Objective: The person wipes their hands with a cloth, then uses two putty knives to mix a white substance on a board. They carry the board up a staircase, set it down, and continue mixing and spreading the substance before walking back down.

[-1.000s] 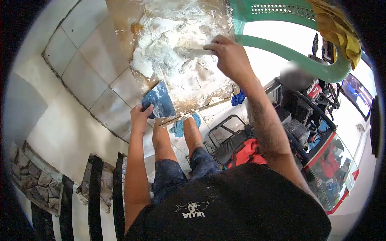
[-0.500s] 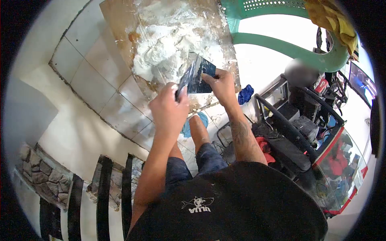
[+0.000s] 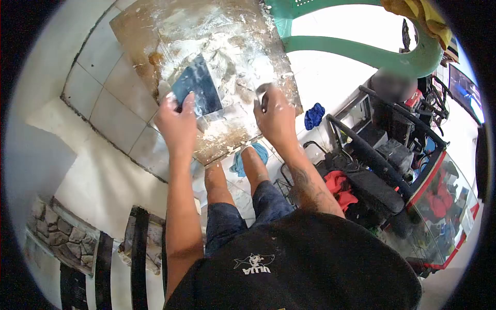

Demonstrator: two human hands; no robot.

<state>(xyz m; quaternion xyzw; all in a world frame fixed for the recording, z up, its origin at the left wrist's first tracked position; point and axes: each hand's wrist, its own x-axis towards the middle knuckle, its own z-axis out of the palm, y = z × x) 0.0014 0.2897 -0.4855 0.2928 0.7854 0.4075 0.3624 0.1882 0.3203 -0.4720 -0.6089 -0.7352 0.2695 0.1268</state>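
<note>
A dark, flat rectangular blade (image 3: pixel 199 88) with white smears is gripped at its lower left corner by my left hand (image 3: pixel 177 121). My right hand (image 3: pixel 277 113) is closed round a second tool, seen nearly edge-on and blurred, so its shape is hard to make out. Both hands are over the near part of a wooden board (image 3: pixel 135 36), a gap between them. White paste (image 3: pixel 232 57) is spread thickly across the middle of the board, beyond the hands.
A green plastic chair (image 3: pixel 336 45) with a yellow cloth (image 3: pixel 421 20) stands at the upper right. A blue crumpled cloth (image 3: pixel 314 116) lies on the tiles right of the board. Black metal frames and a glass case (image 3: pixel 444 206) are farther right.
My hands have moved apart, the left one leftward with the dark blade, now lying flatter to view. My right hand has turned and shifted slightly left. The board appears lower and farther left.
</note>
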